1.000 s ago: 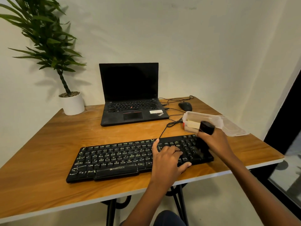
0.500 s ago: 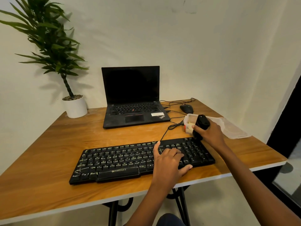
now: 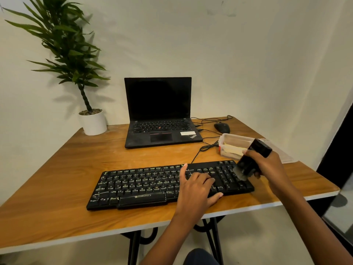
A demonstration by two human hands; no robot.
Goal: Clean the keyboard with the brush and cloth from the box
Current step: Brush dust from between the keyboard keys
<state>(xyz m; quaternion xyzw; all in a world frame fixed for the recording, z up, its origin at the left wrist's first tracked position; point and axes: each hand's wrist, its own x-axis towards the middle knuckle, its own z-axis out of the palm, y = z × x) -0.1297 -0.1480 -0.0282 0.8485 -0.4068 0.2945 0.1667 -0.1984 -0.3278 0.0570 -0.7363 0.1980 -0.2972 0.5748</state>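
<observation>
**Brushing the keyboard's right-end keys**
Right hand point(image 3: 271, 165) grips the black brush point(image 3: 248, 166), bristles on the keyboard point(image 3: 152, 186). Left hand point(image 3: 196, 188) lies flat and relaxed on the keys, steadying it on the tabletop point(image 3: 57, 188). Short, light strokes along the key gaps should work best.

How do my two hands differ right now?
The left hand holds nothing, its fingers resting on the keyboard; the right hand grips the brush. The left hand sits near the keyboard's middle; the right hand is at its number-pad end, brush bristles down at the keys. Both are over the same keyboard.
</observation>
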